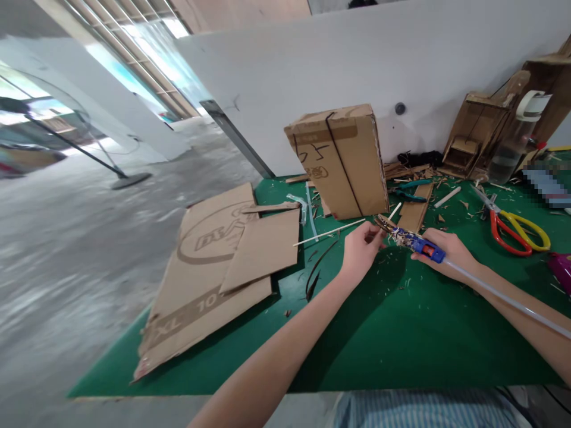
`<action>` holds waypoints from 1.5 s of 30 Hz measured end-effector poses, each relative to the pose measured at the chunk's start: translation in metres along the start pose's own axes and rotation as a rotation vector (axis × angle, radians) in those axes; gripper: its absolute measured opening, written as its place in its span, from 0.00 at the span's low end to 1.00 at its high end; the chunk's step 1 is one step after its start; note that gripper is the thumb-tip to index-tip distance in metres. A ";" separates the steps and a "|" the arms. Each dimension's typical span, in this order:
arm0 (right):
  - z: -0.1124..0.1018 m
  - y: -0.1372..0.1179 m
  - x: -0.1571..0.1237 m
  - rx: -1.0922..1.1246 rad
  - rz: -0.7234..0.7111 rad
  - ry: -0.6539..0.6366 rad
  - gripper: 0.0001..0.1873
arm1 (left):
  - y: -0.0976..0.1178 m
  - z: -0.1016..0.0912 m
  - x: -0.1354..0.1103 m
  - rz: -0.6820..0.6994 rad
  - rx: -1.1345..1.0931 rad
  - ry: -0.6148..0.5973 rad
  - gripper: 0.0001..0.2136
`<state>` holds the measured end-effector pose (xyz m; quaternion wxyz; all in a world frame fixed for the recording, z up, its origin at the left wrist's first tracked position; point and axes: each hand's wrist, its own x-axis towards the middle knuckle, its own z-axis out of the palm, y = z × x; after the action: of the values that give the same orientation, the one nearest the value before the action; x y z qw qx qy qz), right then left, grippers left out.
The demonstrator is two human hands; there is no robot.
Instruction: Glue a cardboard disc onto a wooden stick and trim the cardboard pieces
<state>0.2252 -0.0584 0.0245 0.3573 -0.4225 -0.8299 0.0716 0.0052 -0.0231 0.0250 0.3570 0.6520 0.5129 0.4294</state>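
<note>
My right hand (pixel 451 254) is wrapped round a blue hot glue gun (pixel 418 242), its front littered with shavings and dried scraps. A long translucent glue stick (pixel 499 292) runs out of the gun's back along my right forearm. Close to the nozzle, the fingers of my left hand (pixel 358 248) are pinched together; what they hold is too small and covered to name. A thin pale stick (pixel 328 233) reaches toward my left hand from the left. Just beyond the gun lies a cardboard strip (pixel 414 208).
A tied cardboard box (pixel 341 166) stands at the back. Flat cardboard sheets (pixel 196 285) cover the left of the green table (pixel 370 351). Pliers (pixel 408 193), scissors (pixel 513 229), a clear bottle (pixel 508 148) and a cardboard construction (pixel 475 131) are on the right.
</note>
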 end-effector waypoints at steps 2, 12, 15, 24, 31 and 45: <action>0.001 0.000 0.000 -0.003 -0.004 0.012 0.18 | 0.000 0.001 0.000 -0.003 -0.022 0.007 0.09; 0.002 0.003 -0.002 -0.005 0.021 0.049 0.15 | 0.000 0.003 0.003 -0.061 -0.247 -0.015 0.10; 0.002 0.002 -0.002 -0.011 0.025 0.054 0.14 | 0.000 0.002 0.003 -0.063 -0.235 -0.011 0.11; 0.002 0.002 -0.002 -0.013 0.038 0.049 0.15 | 0.003 0.001 0.002 -0.058 -0.185 0.009 0.11; 0.002 0.001 -0.001 -0.003 0.030 0.053 0.15 | 0.002 0.000 0.003 -0.035 -0.134 0.032 0.08; 0.002 0.003 -0.002 -0.009 0.059 0.026 0.19 | 0.004 0.000 0.001 -0.076 -0.207 0.020 0.12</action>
<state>0.2267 -0.0581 0.0211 0.3639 -0.4492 -0.8127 0.0726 0.0069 -0.0228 0.0283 0.4334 0.5874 0.4939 0.4724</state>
